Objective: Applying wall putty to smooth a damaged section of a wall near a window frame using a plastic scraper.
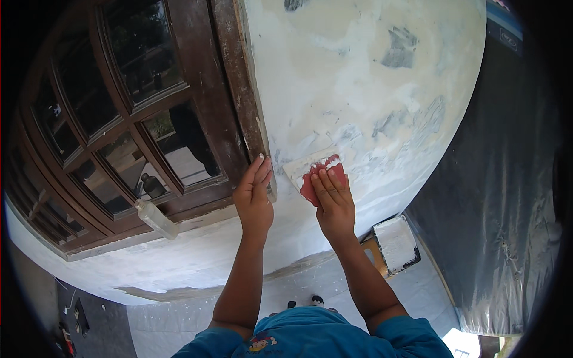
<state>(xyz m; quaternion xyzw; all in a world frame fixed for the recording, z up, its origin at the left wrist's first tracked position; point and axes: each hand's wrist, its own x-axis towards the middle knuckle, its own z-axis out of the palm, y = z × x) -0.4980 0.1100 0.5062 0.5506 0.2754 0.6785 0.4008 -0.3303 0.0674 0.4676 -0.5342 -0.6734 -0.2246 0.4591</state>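
My right hand [335,203] grips a putty spreader [310,186] with a red grip and a pale blade, held against the wall. White putty is smeared along the red part. The wall [334,77] is off-white, with grey patches and rough white streaks around the spreader. To the left, my left hand [255,197] is beside the lower corner of the brown wooden window frame [242,89]. Its fingers stretch upward against the edge, with a white dab at a fingertip. No tool shows in that hand.
A clear plastic bottle [156,219] leans on the window ledge. Down by my right forearm sits a black-rimmed tray [399,244] of white putty. Dark plastic sheeting [495,179] hangs at the right. A pale cover [197,322] spattered with white lies on the floor.
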